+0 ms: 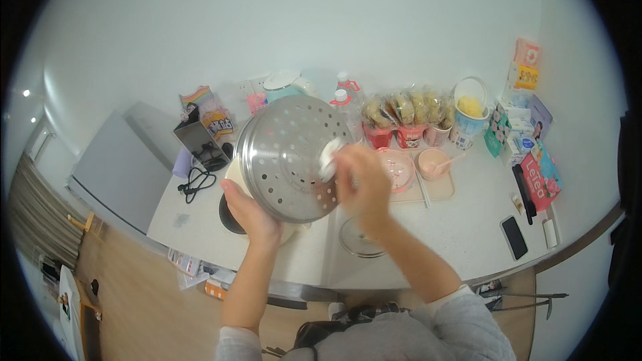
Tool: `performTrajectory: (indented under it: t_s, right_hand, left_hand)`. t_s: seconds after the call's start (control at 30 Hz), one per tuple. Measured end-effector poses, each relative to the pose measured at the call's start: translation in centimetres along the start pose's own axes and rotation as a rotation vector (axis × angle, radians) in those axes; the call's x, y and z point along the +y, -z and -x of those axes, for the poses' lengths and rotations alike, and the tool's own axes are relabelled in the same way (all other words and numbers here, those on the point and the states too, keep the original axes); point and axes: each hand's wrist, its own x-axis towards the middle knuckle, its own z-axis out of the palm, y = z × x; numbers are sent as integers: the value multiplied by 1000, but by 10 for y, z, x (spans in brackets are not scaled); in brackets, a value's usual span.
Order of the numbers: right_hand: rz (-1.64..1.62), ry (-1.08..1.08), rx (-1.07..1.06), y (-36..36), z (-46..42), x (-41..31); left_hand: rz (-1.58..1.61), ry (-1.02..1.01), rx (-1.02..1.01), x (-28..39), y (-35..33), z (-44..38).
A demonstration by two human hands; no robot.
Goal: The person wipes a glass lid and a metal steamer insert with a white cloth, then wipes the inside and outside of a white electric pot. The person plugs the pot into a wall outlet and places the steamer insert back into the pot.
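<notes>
A perforated stainless-steel steamer insert [281, 160] is held tilted above the white counter, its holed face towards me. My left hand [253, 213] grips its lower left edge, with the thumb on the rim. Against the holed face, at the right, my right hand [363, 180] presses a crumpled white tissue or cloth [331, 158]; the hand is slightly blurred. A cream-coloured pot part [236, 175] shows behind the steamer, mostly hidden. Beneath my right forearm a round glass lid [358, 243] lies on the counter.
Behind stand a kettle [283, 85], plastic bottles [342, 98] and cups holding wrapped food [410, 135]. A tray [449, 190] carries a pink plate [398, 170] and a pink bowl [432, 164]. At right lies a phone [514, 238]; at left, a black cable [193, 188] and a box [200, 143].
</notes>
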Motion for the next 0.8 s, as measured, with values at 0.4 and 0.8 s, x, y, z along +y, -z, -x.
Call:
performTrajectory:
  t_s: [0.4, 0.8]
  right_hand:
    - [-28, -195, 99, 67, -33, 22]
    - [-69, -301, 38, 118, -33, 16]
  left_hand:
    - [-40, 19, -104, -13, -40, 39]
    - [-115, 18, -113, -24, -55, 63]
